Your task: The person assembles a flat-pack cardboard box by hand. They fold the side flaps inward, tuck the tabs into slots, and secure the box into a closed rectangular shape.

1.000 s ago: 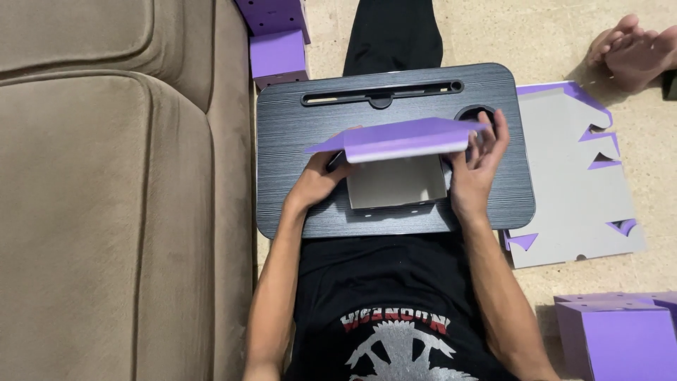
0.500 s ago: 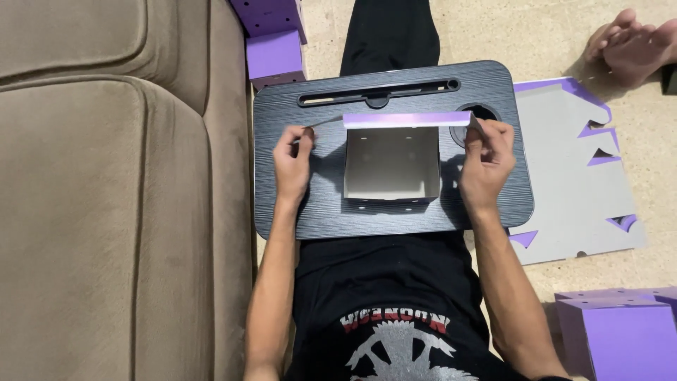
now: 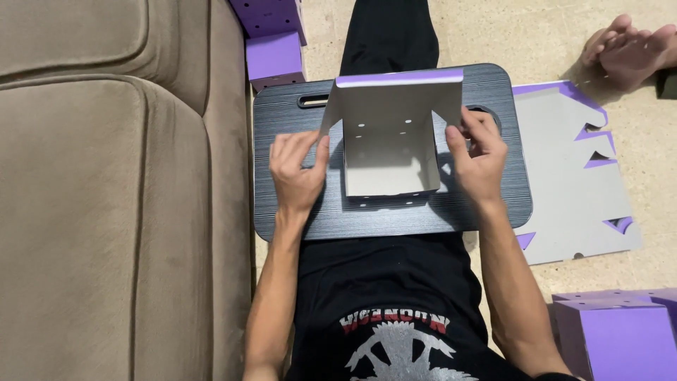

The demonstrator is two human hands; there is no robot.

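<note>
A grey cardboard box (image 3: 389, 152) with purple outer faces stands open on a dark lap tray (image 3: 367, 215) across my legs. Its lid flap is raised at the far side, showing the grey inside with small holes. My left hand (image 3: 297, 171) rests against the box's left wall, fingers pinching the flap edge. My right hand (image 3: 478, 156) grips the right wall and flap edge.
A beige sofa (image 3: 113, 197) fills the left. A flat unfolded grey and purple cardboard sheet (image 3: 571, 176) lies on the floor to the right. Folded purple boxes sit at the far left (image 3: 275, 49) and near right (image 3: 620, 331). Another person's foot (image 3: 631, 49) is at top right.
The purple lid, lying over the box a second ago, has been swung up and back. Both hands moved from the lid to the box's sides.
</note>
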